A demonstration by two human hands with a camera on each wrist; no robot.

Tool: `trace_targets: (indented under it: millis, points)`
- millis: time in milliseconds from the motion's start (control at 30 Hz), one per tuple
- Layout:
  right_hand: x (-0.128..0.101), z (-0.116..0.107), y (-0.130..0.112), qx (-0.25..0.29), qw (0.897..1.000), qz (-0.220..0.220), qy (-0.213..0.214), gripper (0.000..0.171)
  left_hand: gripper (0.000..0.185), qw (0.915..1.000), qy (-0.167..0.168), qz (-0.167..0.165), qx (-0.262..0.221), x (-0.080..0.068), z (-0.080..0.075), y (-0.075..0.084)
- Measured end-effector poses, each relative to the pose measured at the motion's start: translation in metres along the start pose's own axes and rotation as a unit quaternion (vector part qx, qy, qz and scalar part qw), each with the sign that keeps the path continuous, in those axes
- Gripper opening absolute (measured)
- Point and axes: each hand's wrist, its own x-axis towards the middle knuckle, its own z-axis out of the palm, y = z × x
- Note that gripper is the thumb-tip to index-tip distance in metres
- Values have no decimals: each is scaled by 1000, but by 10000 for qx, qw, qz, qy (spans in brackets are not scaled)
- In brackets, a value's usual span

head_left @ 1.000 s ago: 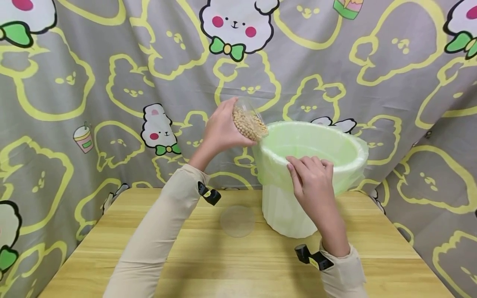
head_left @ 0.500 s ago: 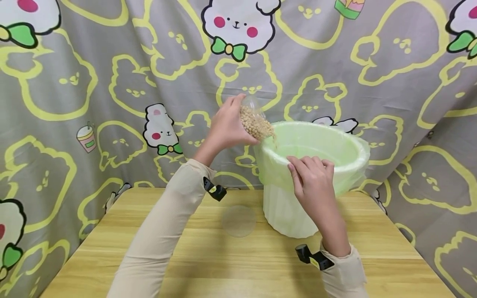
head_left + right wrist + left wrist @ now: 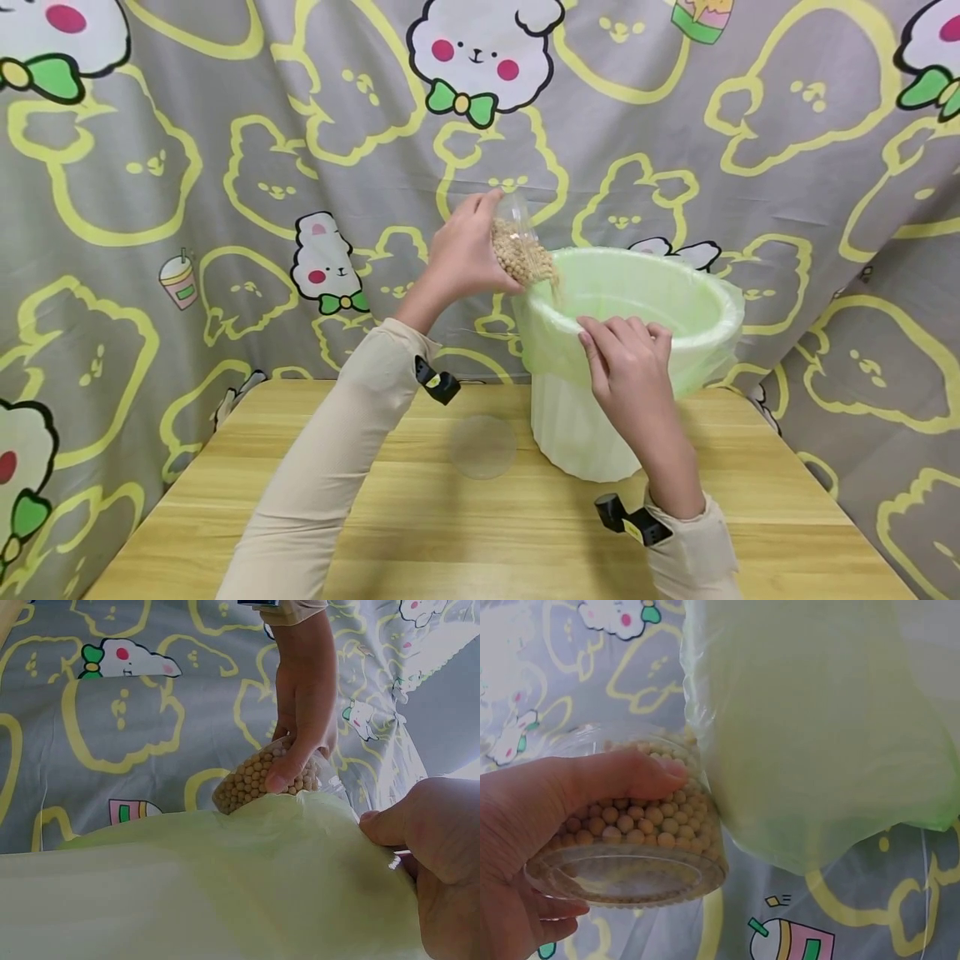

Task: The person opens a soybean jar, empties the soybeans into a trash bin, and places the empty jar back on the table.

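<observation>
My left hand grips a clear plastic jar holding pale round beans that look like soybeans. The jar tilts to the right at the left rim of a white trash bin, and beans spill over its mouth into the bin. A thin green bag lines the bin and folds down outside its rim. My right hand holds the bin's near rim, fingers over the edge and thumb outside. In the left wrist view, the left thumb presses along the jar's side. The bin's floor is hidden.
A clear round disc, apparently a lid, lies on the wooden table left of the bin. Behind the table hangs a grey curtain with cartoon animals.
The left hand has shifted slightly right with the jar. Beans that were inside the jar a second ago now fall from its mouth into the bin. The right hand stays on the rim.
</observation>
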Motion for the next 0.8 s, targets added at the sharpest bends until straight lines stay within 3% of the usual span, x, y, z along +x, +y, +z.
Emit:
trace_targets:
  millis: [233, 533, 800]
  points:
    - [1, 0, -2, 20, 10000, 34, -26, 17, 129, 9996, 27, 197, 178, 1, -2, 4]
    - [0, 0, -2, 3, 9999, 86, -81, 17, 125, 9996, 104, 261, 44, 1, 0, 6]
    - [0, 0, -3, -5, 9999, 86, -96, 17, 132, 9994, 43, 316, 152, 2, 0, 7]
